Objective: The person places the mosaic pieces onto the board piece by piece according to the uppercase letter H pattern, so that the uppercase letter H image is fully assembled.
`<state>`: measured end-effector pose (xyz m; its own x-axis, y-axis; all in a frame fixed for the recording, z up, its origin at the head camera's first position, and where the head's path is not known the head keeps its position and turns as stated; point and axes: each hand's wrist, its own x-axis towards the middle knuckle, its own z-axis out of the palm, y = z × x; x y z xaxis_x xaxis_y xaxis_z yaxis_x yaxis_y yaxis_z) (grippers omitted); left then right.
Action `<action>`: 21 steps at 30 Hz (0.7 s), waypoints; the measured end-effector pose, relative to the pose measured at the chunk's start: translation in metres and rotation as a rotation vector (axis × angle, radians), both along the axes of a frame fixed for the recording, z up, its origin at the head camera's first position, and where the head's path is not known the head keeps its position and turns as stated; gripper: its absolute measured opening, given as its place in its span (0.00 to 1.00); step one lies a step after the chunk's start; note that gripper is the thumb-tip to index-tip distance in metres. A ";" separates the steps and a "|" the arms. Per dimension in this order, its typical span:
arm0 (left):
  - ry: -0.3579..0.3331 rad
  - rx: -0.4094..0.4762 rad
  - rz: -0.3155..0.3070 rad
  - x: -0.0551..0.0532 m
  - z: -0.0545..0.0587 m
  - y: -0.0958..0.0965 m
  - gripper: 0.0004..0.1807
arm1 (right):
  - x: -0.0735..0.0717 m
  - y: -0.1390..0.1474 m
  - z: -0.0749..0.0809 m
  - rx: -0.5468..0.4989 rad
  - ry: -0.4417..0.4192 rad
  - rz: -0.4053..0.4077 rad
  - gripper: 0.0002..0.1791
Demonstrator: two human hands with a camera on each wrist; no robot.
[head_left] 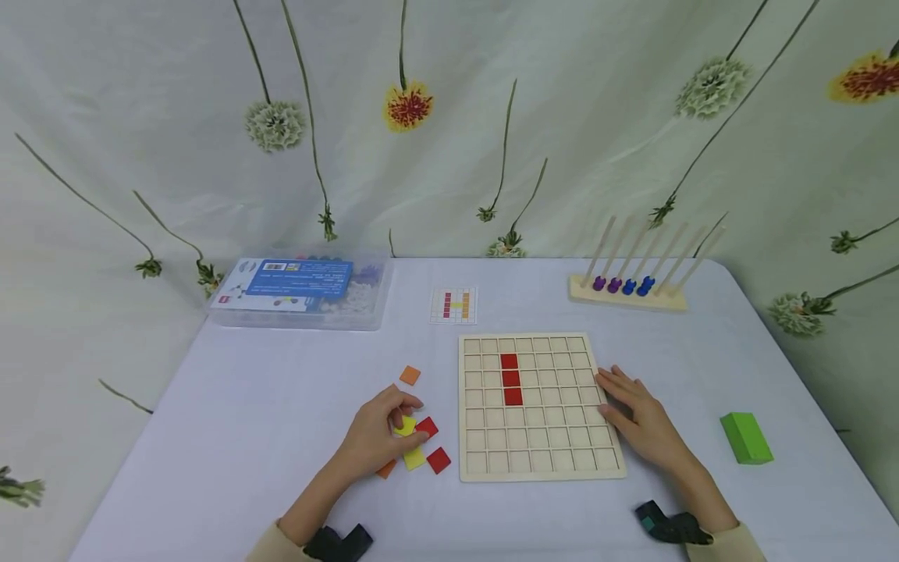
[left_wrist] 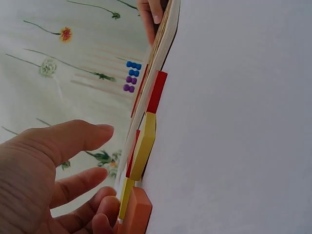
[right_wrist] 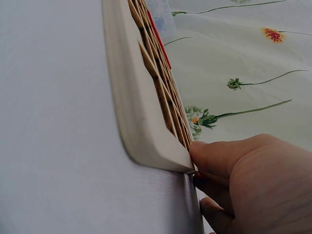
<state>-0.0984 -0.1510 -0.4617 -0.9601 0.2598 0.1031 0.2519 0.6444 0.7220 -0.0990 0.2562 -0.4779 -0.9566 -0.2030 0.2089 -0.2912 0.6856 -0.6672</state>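
In the head view my left hand [head_left: 379,433] hovers over a loose cluster of square tiles, thumb and fingers apart with nothing between them. Around it lie a yellow tile [head_left: 413,458], a red tile [head_left: 438,460] and an orange tile [head_left: 386,468], the last partly hidden by the hand. My right hand [head_left: 642,421] rests at the right edge of a wooden grid board [head_left: 541,478], fingers extended; the thumb [right_wrist: 214,156] touches the rim in the right wrist view. Three red tiles [head_left: 511,378] sit in one column of the board.
A pattern card [head_left: 454,305] lies behind the board. At the back left is a clear plastic box [head_left: 351,312]; at the back right, a peg stand [head_left: 628,297] with purple and blue beads. A green block [head_left: 747,438] lies at the right, a separate orange tile [head_left: 410,375] beyond my left hand.
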 end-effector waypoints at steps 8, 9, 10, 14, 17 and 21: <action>0.013 -0.105 0.014 0.001 -0.008 0.001 0.18 | 0.001 0.000 0.000 0.005 0.001 -0.002 0.26; 0.026 -0.120 0.013 0.001 -0.009 0.001 0.18 | 0.001 0.000 0.000 0.005 0.000 -0.003 0.26; 0.041 -0.134 0.012 0.001 -0.009 0.002 0.18 | 0.001 0.000 0.000 0.004 -0.001 -0.004 0.26; 0.067 -0.190 0.017 0.001 -0.010 0.004 0.18 | 0.001 0.000 0.002 0.001 -0.007 -0.006 0.26; 0.072 -0.213 0.025 0.001 -0.008 0.006 0.18 | 0.001 0.000 0.002 0.000 -0.009 -0.006 0.27; 0.076 -0.229 0.037 0.002 -0.007 0.007 0.17 | 0.000 0.000 0.002 0.002 -0.016 -0.006 0.27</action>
<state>-0.0963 -0.1444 -0.4691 -0.9612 0.2492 0.1179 0.2729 0.7990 0.5358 -0.0991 0.2557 -0.4763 -0.9610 -0.1975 0.1936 -0.2765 0.6887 -0.6702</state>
